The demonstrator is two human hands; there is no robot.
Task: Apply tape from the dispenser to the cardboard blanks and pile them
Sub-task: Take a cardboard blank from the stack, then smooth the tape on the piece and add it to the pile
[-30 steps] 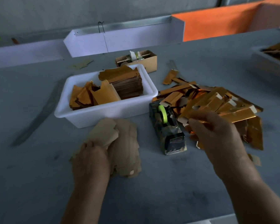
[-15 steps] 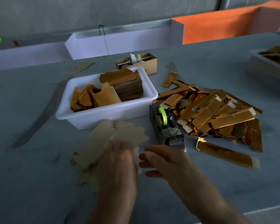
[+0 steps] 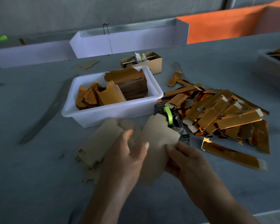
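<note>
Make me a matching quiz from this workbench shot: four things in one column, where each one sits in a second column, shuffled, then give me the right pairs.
Things
1. tape dispenser
2. white tub
3. blank in both hands
4. small cardboard box

Places
A. behind the white tub, toward the far edge of the table
B. lifted above the table, held by the left hand and right hand
C. between the white tub and the pile of gold pieces
D. left of the dispenser, holding stacked brown blanks

Pairs: 1-C, 2-D, 3-B, 4-A
</note>
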